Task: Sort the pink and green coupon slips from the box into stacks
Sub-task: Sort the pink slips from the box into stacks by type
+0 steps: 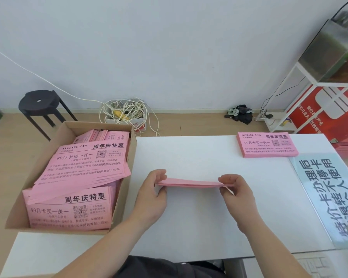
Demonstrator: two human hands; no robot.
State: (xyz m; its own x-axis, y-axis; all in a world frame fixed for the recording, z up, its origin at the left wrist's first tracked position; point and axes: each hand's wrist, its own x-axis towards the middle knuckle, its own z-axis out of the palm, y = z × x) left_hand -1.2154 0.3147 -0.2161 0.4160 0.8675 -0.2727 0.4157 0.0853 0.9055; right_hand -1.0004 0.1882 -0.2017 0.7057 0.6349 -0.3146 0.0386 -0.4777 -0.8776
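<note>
The thin bundle of pink slips (pixel 191 183) was held level just above the middle of the white table (pixel 189 221), with its long edge turned toward the camera. The left hand (pixel 153 195) pinched its left end and the right hand (pixel 237 193) pinched its right end. Both hands had the fingers curled closed around the paper, and nothing else was in either of them. From this edge-on view I could not count the slips or be sure that every one was pink, though only pink showed. The step in hand seemed to be squaring the bundle before laying it down. To do it well, the pinch should be loosened a little so the slips can slide. The long edge should then be tapped on the table until the ends are flush, and the grip tightened again before the bundle is carried. The finished pink stack (pixel 266 146) lay well apart at the far right of the table, just behind a printed sheet (pixel 325 197). The bundle should therefore be set down flat with its corners matched to that stack. The cardboard box (pixel 46 149) stood at the left edge of the table, full of loose pink slips (pixel 88 163) lying at several angles. No green slip was in view, so each new handful should be checked for colour.
</note>
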